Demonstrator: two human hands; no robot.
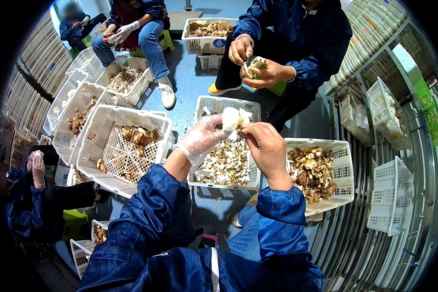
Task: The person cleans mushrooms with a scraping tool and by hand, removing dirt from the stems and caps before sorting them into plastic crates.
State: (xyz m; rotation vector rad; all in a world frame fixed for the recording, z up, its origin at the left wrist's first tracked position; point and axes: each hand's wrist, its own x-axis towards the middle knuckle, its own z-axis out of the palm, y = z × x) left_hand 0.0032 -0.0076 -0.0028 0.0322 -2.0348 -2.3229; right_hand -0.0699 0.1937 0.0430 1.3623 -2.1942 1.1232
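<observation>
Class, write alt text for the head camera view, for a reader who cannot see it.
Two hands, the left hand in a clear glove and the right hand bare, hold a white mushroom over a white basket of mushroom pieces.

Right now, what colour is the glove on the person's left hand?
The glove is clear, see-through plastic; the head view shows it best.
</observation>
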